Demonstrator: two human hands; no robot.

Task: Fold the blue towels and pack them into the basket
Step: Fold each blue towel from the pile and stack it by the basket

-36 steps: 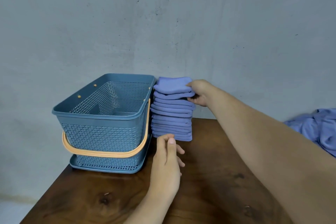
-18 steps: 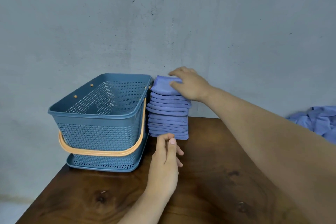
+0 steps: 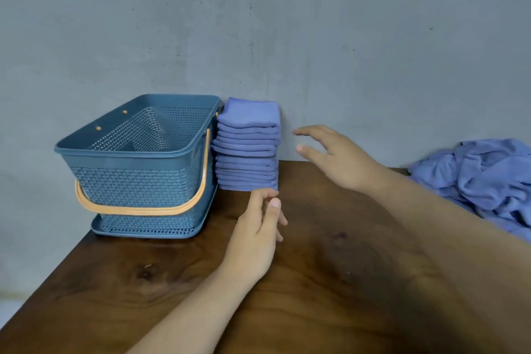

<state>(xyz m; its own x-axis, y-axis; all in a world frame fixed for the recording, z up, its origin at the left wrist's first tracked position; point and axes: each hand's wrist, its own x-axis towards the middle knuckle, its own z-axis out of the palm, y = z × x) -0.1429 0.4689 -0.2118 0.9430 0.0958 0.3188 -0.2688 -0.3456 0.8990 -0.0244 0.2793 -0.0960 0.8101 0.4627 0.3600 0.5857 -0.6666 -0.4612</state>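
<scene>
**A:** Take the stack of folded towels (image 3: pixel 248 149) as the marker. What's to its left?

**B:** The blue basket (image 3: pixel 135 187), standing upright on the desk (image 3: pixel 330 282). Its orange handle (image 3: pixel 138 211) is swung down across the wall nearest the camera. The basket's right side is hard up against the stack, but I can't tell if they actually touch.

**A:** And the stack itself?

**B:** It's a tidy pile of folded blue towels standing on the desk, backed against the grey wall (image 3: pixel 287 23). Its top is about level with the basket's rim. The towels are beside the basket, not inside it.

**A:** Where is the left hand (image 3: pixel 255 236)?

**B:** It's in front of the stack, at the lower right corner, reaching up from the near edge of the desk. The fingers are loosely extended and hold nothing. The fingertips come right up to the bottom towel, but I can't say whether they touch it.

**A:** And the right hand (image 3: pixel 339 155)?

**B:** It's just right of the stack, about level with its middle and clear of it. The fingers are spread wide and point back towards the towels, and the hand grips nothing. It's a little blurred.

**A:** Anything further right?

**B:** A crumpled heap of unfolded towels (image 3: pixel 482 178) in the same blue. It lies well away from the stack, on the far right of the desk, and the edge of the frame cuts it off.
</scene>
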